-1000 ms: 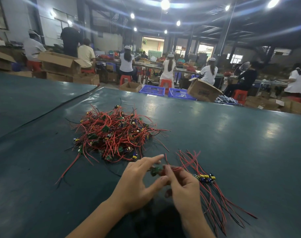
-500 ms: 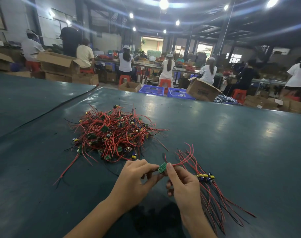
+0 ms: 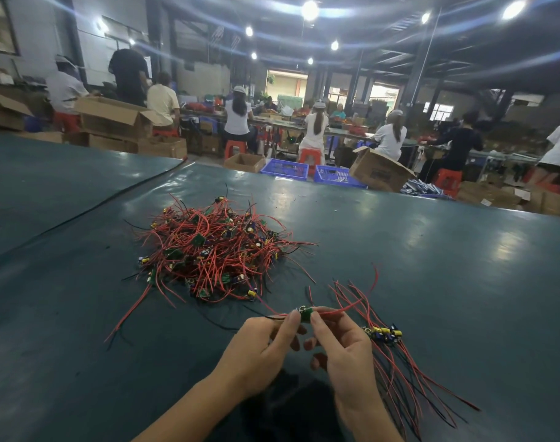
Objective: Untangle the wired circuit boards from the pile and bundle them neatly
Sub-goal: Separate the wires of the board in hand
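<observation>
Circuit board, head view: pinched between the fingertips of the left hand and the right hand. It is held just above the desk, near the front edge of the pile and left of the sorted bundle.

Change: one second ago the left hand's fingers were spread and the board sat low between the hands. It now sits higher at the fingertips, with its red lead drawn straighter to the right.

Judgement: this board appears separated and is being straightened for the bundle. Most of the pile remains tangled.

Writing: print on the cardboard box is too blurred to read; no brand is legible.
</observation>
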The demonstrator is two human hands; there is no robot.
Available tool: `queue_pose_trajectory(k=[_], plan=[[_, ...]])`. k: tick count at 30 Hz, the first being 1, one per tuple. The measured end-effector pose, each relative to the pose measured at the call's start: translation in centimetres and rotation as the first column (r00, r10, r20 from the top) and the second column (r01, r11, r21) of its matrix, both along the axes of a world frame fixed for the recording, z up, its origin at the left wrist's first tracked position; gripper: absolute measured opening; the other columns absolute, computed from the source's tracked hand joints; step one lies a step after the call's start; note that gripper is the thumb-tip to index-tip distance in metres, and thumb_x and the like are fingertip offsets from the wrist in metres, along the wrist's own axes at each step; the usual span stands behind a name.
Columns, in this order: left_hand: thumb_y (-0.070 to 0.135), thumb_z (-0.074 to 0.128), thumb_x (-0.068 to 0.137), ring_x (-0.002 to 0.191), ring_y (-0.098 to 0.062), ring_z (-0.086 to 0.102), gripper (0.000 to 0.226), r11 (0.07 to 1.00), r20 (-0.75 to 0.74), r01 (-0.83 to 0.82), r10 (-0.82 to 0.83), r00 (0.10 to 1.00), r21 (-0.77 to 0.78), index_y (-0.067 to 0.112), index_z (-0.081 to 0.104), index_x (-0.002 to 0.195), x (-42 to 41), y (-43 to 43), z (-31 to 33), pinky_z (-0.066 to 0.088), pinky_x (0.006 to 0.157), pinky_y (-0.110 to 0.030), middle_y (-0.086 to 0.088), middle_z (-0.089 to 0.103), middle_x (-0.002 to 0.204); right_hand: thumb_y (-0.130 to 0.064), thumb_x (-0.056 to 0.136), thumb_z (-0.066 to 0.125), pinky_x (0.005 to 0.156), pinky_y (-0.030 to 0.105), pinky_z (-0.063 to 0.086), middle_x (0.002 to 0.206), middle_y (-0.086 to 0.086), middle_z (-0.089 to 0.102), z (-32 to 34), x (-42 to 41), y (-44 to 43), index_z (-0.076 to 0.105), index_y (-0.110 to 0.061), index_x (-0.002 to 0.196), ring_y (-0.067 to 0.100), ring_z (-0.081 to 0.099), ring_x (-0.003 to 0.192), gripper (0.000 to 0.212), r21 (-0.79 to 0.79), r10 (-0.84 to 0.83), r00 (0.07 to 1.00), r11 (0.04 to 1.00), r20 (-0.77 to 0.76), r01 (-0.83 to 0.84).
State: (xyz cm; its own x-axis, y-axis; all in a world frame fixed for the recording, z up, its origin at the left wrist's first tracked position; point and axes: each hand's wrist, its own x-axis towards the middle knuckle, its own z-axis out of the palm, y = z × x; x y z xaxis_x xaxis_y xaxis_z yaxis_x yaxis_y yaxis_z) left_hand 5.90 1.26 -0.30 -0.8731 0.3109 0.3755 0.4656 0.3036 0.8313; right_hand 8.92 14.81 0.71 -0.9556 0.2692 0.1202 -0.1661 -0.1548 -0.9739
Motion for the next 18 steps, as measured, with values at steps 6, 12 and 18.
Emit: queue_pose_trajectory(k=[6,12,18], plan=[[0.042,0.046,0.099,0.076,-0.033,0.067,0.033,0.961,0.167,0.095,-0.141,0.976,0.260,0.026,0.074,0.097,-0.54,0.23,0.20,0.056,0.072,-0.046,-0.016,0.072,0.083,-0.007,0.088,0.065,0.061,0.023,0.057,0.079,0.008,0.075,0.05,0.08,0.02,0.078,-0.020,0.077,0.017,0.071,0.072,0.021,0.037,0.033,0.999,0.999,-0.021,-0.033],[0.037,0.063,0.086,0.067,-0.010,0.064,0.018,0.960,0.103,0.052,-0.083,0.991,0.276,0.028,0.075,0.094,-0.50,0.12,0.13,0.050,0.060,-0.022,0.000,0.072,0.077,-0.014,0.088,0.067,0.049,0.015,0.046,0.059,-0.002,0.068,-0.24,-0.28,0.05,0.079,-0.023,0.074,0.003,0.059,0.050,0.021,0.075,-0.055,0.998,0.996,-0.006,0.056],[0.034,0.071,0.084,0.062,-0.003,0.059,0.014,0.971,0.064,0.056,-0.073,0.995,0.230,0.034,0.071,0.098,-0.49,-0.01,-0.05,0.050,0.060,-0.020,0.013,0.068,0.073,-0.028,0.088,0.067,0.042,0.016,0.039,0.057,-0.002,0.064,-0.57,-0.51,0.28,0.078,-0.016,0.067,0.003,0.049,0.043,0.026,0.071,-0.093,0.991,0.994,0.097,0.086]])
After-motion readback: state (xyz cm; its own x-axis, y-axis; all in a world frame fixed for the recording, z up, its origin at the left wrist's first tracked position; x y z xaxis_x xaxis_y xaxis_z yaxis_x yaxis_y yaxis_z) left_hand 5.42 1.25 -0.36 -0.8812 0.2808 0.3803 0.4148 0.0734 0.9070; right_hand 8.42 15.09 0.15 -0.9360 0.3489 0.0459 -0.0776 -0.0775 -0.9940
